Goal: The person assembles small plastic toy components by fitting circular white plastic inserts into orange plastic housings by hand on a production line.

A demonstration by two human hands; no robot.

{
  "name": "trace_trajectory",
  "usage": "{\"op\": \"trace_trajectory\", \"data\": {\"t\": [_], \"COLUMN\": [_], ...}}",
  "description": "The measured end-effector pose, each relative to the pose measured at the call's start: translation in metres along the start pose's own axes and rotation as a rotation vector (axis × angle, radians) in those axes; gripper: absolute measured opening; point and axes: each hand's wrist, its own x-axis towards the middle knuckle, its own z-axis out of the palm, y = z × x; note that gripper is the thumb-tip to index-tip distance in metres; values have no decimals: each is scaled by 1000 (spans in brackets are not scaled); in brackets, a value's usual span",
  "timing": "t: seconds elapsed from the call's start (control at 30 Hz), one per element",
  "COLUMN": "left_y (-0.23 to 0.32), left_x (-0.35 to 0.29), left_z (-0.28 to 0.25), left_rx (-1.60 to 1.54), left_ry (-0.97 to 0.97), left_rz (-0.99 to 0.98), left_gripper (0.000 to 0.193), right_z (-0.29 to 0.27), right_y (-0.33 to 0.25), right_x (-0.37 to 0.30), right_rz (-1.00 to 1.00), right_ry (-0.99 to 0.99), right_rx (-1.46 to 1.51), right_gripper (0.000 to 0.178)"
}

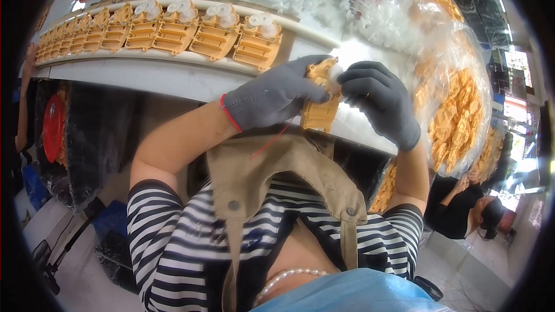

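My left hand (272, 95), in a grey glove with a red cuff edge, is closed around a yellow-orange plastic housing (319, 114) and holds it up over the bench edge. At the housing's upper end sits a white translucent round plastic part (336, 73). My right hand (378, 101), also gloved in grey, has its bent fingertips at this white part, pinched against it. Part of the grip is hidden behind the fingers. To the left, a long row of similar housings (214, 37) lies on the bench, the nearer ones carrying white round parts.
Loose white plastic parts (315, 3) are heaped at the back of the bench (191, 86). A clear plastic bag (425, 60) and a big pile of orange housings (457, 115) stand at the right. Another person (462, 208) sits at far right; a person's arm (26, 75) shows far left.
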Motion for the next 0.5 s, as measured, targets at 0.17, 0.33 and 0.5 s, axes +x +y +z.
{"op": "trace_trajectory", "data": {"t": [0.17,0.33,0.5], "left_y": [-7,-14,-8], "left_x": [8,5,-6], "left_z": [10,5,6], "left_rx": [56,651,86], "left_ry": [21,-8,43], "left_rz": [-18,232,-23], "left_gripper": [60,60,62], "right_z": [-2,-3,5], "right_y": [1,-5,-13], "right_x": [-16,-22,-15], "right_rz": [16,125,220], "right_ry": [43,58,143], "right_rx": [-15,54,155], "right_gripper": [21,21,20]}}
